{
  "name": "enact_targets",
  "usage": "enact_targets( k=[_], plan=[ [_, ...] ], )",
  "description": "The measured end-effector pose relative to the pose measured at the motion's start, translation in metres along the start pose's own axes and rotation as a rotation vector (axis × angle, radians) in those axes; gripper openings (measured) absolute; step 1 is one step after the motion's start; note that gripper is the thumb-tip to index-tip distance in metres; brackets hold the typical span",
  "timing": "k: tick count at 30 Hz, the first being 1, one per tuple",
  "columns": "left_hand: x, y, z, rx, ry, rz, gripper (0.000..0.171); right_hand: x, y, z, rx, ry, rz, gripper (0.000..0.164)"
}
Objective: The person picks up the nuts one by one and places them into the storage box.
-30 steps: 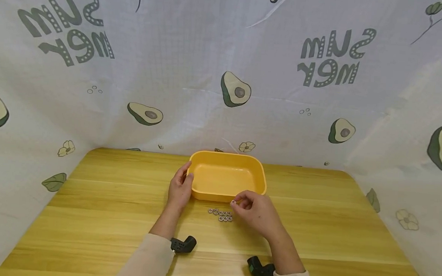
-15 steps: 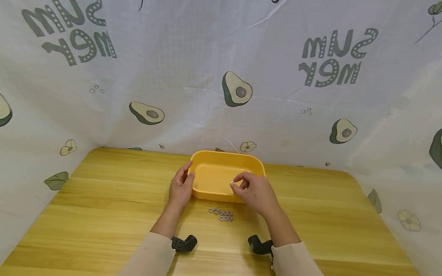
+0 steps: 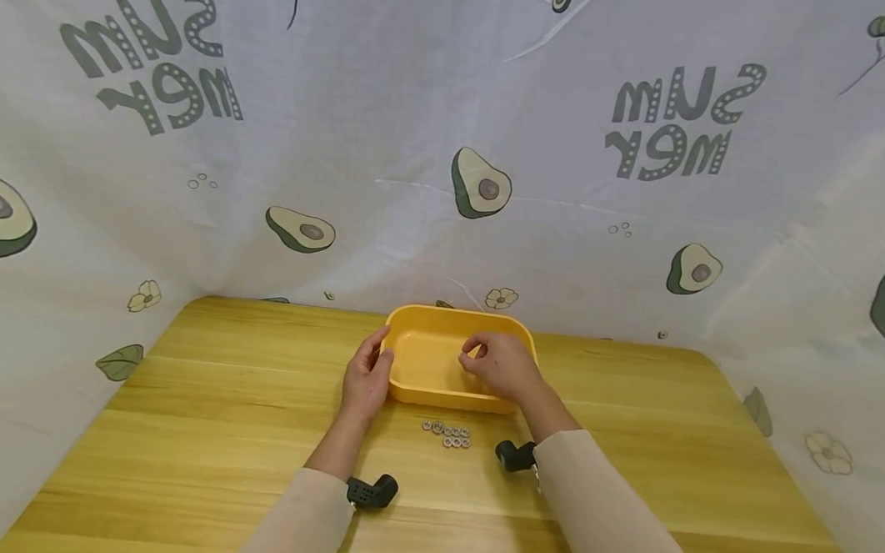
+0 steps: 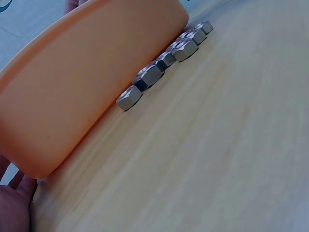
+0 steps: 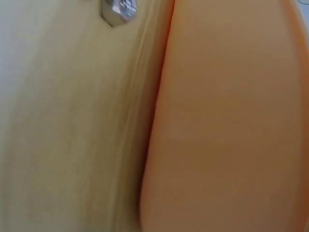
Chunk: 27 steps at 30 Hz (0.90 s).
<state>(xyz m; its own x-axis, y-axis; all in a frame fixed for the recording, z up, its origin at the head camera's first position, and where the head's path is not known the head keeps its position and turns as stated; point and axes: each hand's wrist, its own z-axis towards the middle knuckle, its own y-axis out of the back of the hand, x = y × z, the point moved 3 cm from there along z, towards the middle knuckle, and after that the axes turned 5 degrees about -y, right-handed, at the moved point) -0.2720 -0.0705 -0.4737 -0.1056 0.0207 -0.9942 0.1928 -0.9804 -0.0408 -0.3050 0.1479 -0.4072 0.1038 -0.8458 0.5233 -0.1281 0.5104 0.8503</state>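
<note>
Nuts (image 4: 166, 59) on desk (image 3: 255, 417), near tray (image 3: 444, 397). Left hand (image 3: 365, 382) holds tray. Right hand (image 3: 505, 366) narrow over tray; cannot tell if holding anything. Right hand dragging low could scatter nuts.

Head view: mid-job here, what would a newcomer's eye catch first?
Probably the yellow tray at the middle of the table's far side, with the left hand holding its left end and the right hand over its inside. Next, the hex nuts in two rows in front of it. Behind hangs an avocado-print cloth.
</note>
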Motion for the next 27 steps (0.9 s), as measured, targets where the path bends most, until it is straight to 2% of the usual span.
enact_targets(
  k=[4, 9, 12, 16, 21, 27],
  plan=[
    [-0.001, 0.001, 0.001, -0.011, -0.013, 0.009, 0.044, 0.001, -0.002, 0.015, 0.034, -0.026, 0.011, 0.016],
    [-0.002, 0.001, 0.001, -0.016, -0.014, 0.006, 0.044, -0.008, -0.011, 0.031, 0.081, -0.125, 0.100, 0.014],
    [-0.002, 0.000, 0.000, -0.010, -0.014, 0.008, 0.044, -0.014, -0.015, 0.036, 0.078, -0.160, 0.109, 0.013],
    [0.001, -0.002, -0.001, -0.008, -0.023, 0.006, 0.044, -0.018, -0.017, 0.036, 0.075, -0.167, 0.085, 0.013],
    [0.001, -0.002, 0.001, -0.011, -0.027, 0.003, 0.044, -0.015, -0.018, 0.036, 0.081, -0.193, 0.118, 0.017],
    [0.000, 0.000, 0.002, -0.019, -0.022, 0.008, 0.043, -0.011, -0.017, 0.039, 0.058, -0.168, 0.105, 0.019]
  ],
)
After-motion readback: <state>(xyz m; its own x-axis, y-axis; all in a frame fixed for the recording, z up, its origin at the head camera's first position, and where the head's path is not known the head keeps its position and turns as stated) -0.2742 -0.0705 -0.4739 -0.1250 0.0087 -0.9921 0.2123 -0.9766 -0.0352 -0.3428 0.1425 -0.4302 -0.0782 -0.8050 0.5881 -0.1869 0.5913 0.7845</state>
